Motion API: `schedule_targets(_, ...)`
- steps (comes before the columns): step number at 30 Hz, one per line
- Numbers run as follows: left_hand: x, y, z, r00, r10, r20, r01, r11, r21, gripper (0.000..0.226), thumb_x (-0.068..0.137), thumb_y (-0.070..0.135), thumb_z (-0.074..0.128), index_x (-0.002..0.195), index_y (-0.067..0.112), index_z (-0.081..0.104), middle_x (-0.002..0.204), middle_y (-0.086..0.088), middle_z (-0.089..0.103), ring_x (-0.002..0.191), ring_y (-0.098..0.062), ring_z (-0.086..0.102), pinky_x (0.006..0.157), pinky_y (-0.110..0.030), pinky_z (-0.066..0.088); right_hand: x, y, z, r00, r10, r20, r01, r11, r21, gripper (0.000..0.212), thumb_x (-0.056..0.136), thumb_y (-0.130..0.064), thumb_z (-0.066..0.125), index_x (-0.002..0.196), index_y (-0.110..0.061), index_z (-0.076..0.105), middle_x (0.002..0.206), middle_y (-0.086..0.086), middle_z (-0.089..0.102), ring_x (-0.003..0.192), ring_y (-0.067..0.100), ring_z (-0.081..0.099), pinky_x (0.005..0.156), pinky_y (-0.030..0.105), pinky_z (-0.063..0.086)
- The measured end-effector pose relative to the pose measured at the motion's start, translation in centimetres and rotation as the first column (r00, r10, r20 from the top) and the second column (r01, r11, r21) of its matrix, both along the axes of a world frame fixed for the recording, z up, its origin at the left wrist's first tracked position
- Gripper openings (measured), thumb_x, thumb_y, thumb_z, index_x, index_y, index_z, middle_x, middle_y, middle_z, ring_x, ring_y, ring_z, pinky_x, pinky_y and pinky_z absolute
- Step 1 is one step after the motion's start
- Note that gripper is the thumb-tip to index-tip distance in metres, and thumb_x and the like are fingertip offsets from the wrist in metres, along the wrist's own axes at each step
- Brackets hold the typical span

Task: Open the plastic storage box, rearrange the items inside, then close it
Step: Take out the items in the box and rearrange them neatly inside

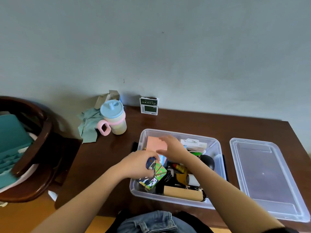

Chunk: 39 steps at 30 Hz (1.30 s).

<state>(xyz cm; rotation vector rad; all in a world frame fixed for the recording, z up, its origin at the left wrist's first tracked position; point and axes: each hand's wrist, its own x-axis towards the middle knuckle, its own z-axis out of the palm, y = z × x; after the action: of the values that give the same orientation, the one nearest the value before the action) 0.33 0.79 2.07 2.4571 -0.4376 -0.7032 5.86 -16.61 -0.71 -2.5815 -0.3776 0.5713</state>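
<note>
Lying under both hands: storage box (pixel 176 198)

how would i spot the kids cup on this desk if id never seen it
Start at the brown desk and go to its far left corner by the wall. The cup stands there, against a crumpled green cloth: blue spouted lid, pink loop handle.

The storage box (pixel 176 197) is sitting on the table (pixel 202 121) — its lid (pixel 267 179) lying right of it, a cup (pixel 114 116) standing behind-left, apparently on cloth (pixel 88 126).
</note>
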Motion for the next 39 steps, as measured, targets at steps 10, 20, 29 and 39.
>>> schedule_targets(10, 3.5, -0.8, 1.2, 0.855, 0.425, -0.296, -0.517, 0.659, -0.547, 0.031, 0.086, 0.006, 0.065, 0.113, 0.021, 0.062, 0.107, 0.001, 0.068, 0.103, -0.013, 0.063, 0.088, -0.019, 0.049, -5.3, -5.2, 0.8, 0.896, -0.429, -0.117, 0.445, 0.862, 0.242, 0.023, 0.095, -0.012, 0.046, 0.091, -0.022, 0.066, 0.081, -0.008, 0.068, 0.064, 0.007, 0.061, 0.054, 0.021, 0.048)
schedule_targets(20, 4.5, -11.3, -1.8, 0.926, 0.183, -0.330, -0.343, 0.771, -0.536, 0.038, 0.089, 0.027, 0.065, 0.125, 0.029, 0.054, 0.115, 0.015, 0.061, 0.113, -0.007, 0.054, 0.084, -0.010, 0.041, -8.1, -8.4, 1.6, 0.665, -0.745, 0.043, 0.683, 0.631, 0.368, 0.042, 0.095, -0.044, 0.045, 0.130, -0.021, 0.048, 0.135, -0.001, 0.049, 0.118, 0.010, 0.047, 0.098, 0.030, 0.041)
schedule_targets(29, 5.1, -11.3, -3.1, 0.950, 0.287, 0.120, -0.243, 0.926, -0.287, 0.032, 0.090, 0.040, 0.060, 0.118, 0.024, 0.058, 0.118, 0.004, 0.054, 0.104, -0.014, 0.056, 0.085, -0.026, 0.044, -7.0, -8.3, 1.0, 0.852, -0.383, 0.357, 0.472, 0.856, -0.209, 0.050, 0.097, -0.044, 0.039, 0.145, -0.029, 0.033, 0.157, -0.001, 0.019, 0.145, 0.023, 0.008, 0.118, 0.043, 0.006)
schedule_targets(39, 3.5, -0.3, -1.7, 0.957, 0.240, 0.160, -0.219, 0.966, -0.137, 0.022, 0.091, 0.016, 0.054, 0.107, 0.021, 0.068, 0.092, 0.007, 0.061, 0.088, -0.012, 0.059, 0.081, -0.030, 0.049, -7.7, -2.3, 2.4, 0.991, 0.095, 0.096, -0.103, 0.991, 0.081, 0.022, 0.090, -0.021, 0.052, 0.107, -0.019, 0.066, 0.102, -0.003, 0.068, 0.089, 0.015, 0.062, 0.075, 0.028, 0.048)
